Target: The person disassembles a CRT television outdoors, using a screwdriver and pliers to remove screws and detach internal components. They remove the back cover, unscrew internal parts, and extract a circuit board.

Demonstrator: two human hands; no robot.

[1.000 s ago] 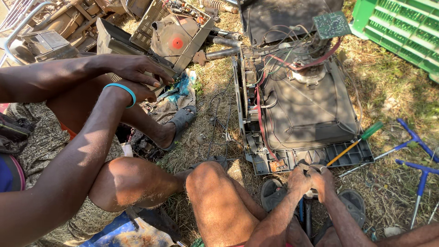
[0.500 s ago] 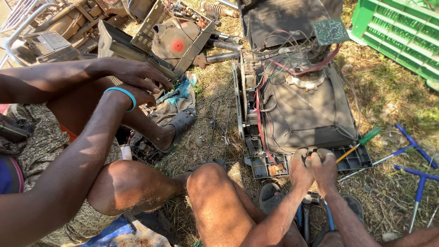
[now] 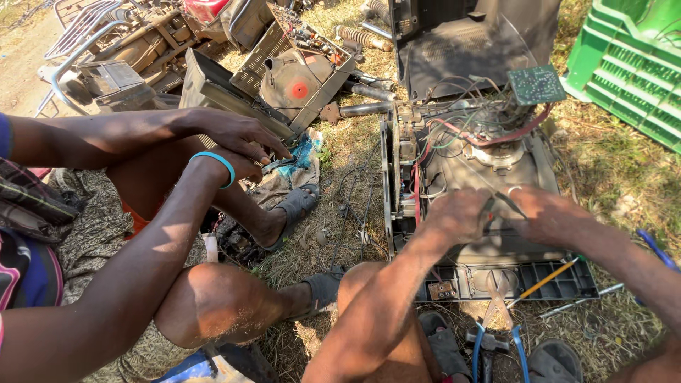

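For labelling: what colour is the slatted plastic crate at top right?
Green slatted plastic crate, clearest in the head view.

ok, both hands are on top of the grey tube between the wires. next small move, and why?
Probably a short, gentle pull on the thin wire pinched between the left hand and right hand. Both hands meet on the grey picture tube, the wire bundle behind remains attached, and the blue-handled pliers lie unused below, so testing by hand seems likely first.

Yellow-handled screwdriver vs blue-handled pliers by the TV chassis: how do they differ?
The yellow-handled screwdriver is one thin shaft lying aslant on the TV chassis frame; the blue-handled pliers have two splayed handles and stand near upright between the sandals. Both lie free of either hand.
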